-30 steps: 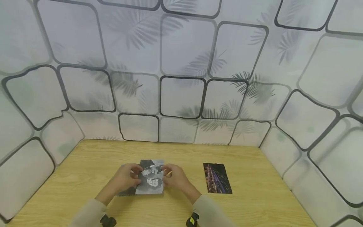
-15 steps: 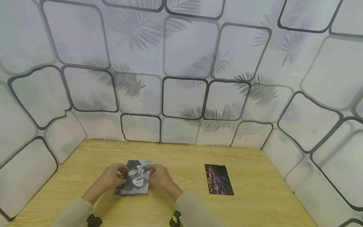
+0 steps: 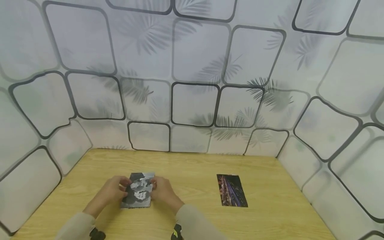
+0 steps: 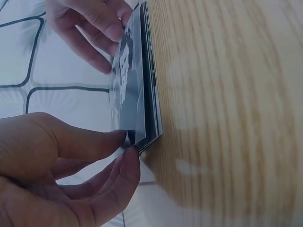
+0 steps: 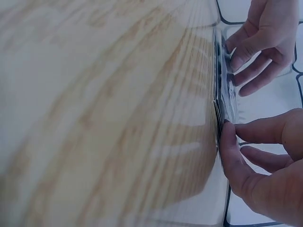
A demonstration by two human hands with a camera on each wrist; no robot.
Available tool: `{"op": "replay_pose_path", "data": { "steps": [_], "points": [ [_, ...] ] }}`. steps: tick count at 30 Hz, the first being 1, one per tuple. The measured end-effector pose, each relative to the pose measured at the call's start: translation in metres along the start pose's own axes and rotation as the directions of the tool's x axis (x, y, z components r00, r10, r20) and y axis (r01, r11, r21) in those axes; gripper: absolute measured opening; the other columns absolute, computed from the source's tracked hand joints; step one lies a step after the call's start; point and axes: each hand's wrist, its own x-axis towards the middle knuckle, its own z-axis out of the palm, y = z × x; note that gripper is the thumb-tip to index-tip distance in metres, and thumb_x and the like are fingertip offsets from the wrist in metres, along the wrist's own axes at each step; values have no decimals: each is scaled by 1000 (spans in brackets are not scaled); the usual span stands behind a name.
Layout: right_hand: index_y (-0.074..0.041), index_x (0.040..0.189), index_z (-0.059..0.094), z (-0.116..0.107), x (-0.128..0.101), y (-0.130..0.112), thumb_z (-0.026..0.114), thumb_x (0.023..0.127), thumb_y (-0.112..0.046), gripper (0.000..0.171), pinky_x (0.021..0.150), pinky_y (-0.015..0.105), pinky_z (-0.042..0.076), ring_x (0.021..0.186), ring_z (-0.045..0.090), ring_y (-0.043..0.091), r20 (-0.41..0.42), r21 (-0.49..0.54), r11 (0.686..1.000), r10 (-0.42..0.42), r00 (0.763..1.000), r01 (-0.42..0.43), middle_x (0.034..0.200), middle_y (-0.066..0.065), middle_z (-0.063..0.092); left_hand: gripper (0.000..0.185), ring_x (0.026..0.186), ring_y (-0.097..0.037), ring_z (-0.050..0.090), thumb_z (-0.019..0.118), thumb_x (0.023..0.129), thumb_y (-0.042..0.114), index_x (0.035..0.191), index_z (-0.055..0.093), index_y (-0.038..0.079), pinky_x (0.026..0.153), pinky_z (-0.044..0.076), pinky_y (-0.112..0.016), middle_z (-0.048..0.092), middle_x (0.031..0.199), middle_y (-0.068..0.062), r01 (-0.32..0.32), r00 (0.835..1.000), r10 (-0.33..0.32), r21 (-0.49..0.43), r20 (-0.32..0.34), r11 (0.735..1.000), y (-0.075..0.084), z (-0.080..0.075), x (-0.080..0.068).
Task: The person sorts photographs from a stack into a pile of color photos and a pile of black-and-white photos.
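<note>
One wooden table [image 3: 270, 216] carries two lots of photographs: a small black-and-white stack [image 3: 138, 194] at its left-centre, pinched at the edges between the left hand [image 3: 110, 193] and right hand [image 3: 161, 192], and one single colour night-scene photo [image 3: 231, 190] well apart.

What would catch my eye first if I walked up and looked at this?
Probably the two hands meeting near the front left of the wooden table: the left hand and right hand pinch a small stack of black-and-white photos by its edges. A dark night-scene photo lies alone to the right, against boldly patterned walls.
</note>
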Motion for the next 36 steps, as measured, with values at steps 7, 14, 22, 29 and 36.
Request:
{"op": "replay_pose_path", "data": {
  "steps": [7, 14, 22, 29, 36],
  "points": [
    [4, 109, 72, 3, 1, 0, 73, 72, 11, 37, 56, 17, 43, 68, 48, 7, 2, -37, 999, -17, 1000, 17, 79, 5, 62, 40, 95, -39, 71, 76, 72, -15, 111, 67, -13, 83, 63, -50, 70, 110, -31, 11, 1000, -11, 30, -1, 999, -4, 4, 2],
    [0, 103, 74, 2, 2, -2, 70, 71, 12, 34, 57, 19, 44, 69, 50, 9, 4, -65, 998, 5, 1000, -5, 81, 4, 62, 39, 96, -41, 71, 77, 73, -13, 111, 67, -13, 83, 63, -52, 69, 112, -32, 0, 1000, 0, 34, -3, 999, -8, 8, 1],
    [-2, 101, 74, 2, 1, -3, 72, 73, 9, 30, 65, 21, 51, 75, 57, 11, 4, -128, 992, 14, 1000, -14, 87, 5, 67, 38, 96, -41, 71, 79, 74, -10, 110, 68, -9, 83, 63, -53, 71, 109, -29, 4, 1000, -3, 66, -5, 998, -9, 10, 1],
    [-2, 100, 74, 2, 0, -2, 75, 75, 5, 25, 70, 23, 55, 81, 63, 16, 9, -167, 986, 5, 1000, -3, 91, 8, 71, 37, 95, -41, 71, 78, 74, -11, 109, 68, -10, 84, 62, -54, 71, 109, -29, -17, 1000, 17, 89, -5, 996, -6, 10, 0],
    [-3, 99, 73, -4, -3, 5, 77, 74, 4, 26, 71, 25, 57, 83, 62, 16, 42, -162, 986, 40, 998, -33, 92, 7, 70, 38, 92, -37, 71, 77, 71, -12, 108, 68, -9, 82, 62, -53, 72, 106, -25, -36, 999, 38, 110, -19, 993, -3, 12, 0]
  ]
}}
